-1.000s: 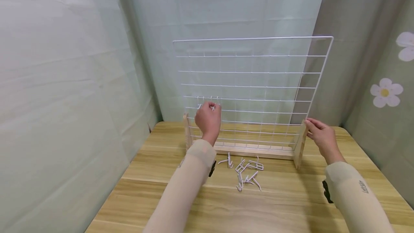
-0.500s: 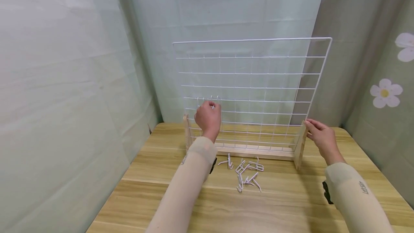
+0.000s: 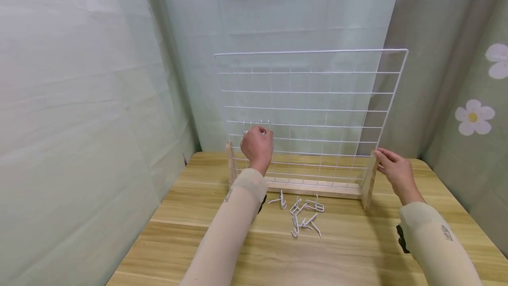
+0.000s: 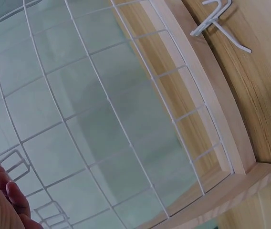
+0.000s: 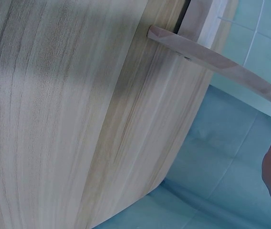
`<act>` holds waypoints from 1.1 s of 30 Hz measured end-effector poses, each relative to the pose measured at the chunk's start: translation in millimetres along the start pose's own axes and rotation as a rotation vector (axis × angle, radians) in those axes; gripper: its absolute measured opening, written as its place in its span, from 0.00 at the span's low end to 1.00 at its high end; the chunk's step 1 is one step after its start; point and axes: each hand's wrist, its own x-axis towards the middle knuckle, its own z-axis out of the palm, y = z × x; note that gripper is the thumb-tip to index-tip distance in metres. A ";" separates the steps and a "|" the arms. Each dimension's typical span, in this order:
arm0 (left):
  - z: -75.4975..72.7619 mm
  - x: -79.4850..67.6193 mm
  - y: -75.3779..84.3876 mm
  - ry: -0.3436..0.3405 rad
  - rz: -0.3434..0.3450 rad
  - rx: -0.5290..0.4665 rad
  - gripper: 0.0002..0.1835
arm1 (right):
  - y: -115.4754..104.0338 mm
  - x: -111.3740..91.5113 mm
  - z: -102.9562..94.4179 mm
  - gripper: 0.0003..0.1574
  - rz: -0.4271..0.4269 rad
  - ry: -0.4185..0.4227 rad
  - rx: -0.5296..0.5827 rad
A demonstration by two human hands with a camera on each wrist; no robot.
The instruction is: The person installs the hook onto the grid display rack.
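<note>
A white wire grid panel stands upright in a wooden stand on the table. My left hand is at the panel's left side, its curled fingers pinching a white wire hook whose loops are over a horizontal wire. Beside it, a second hook hangs on the same wire, largely behind the hand in the head view. My right hand grips the top of the stand's right upright between thumb and fingers.
Several loose white hooks lie on the wooden table in front of the stand, one apart at left and others in a cluster. Pale curtains enclose the table at the back and sides.
Both hands keep their holds and barely move. The whole head view shifts down slightly. The loose hooks stay in place on the table.
</note>
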 end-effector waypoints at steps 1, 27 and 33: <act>-0.2 -0.1 0.3 -0.004 0.000 -0.002 0.10 | 0.0 0.0 0.1 0.42 0.000 -0.001 0.007; 4.0 -10.1 -11.4 0.024 0.033 0.019 0.10 | 0.4 -0.2 0.0 0.40 -0.010 -0.001 0.039; 5.1 -14.7 -16.2 0.008 0.027 0.012 0.09 | 0.3 -1.3 -0.7 0.40 -0.006 -0.003 0.029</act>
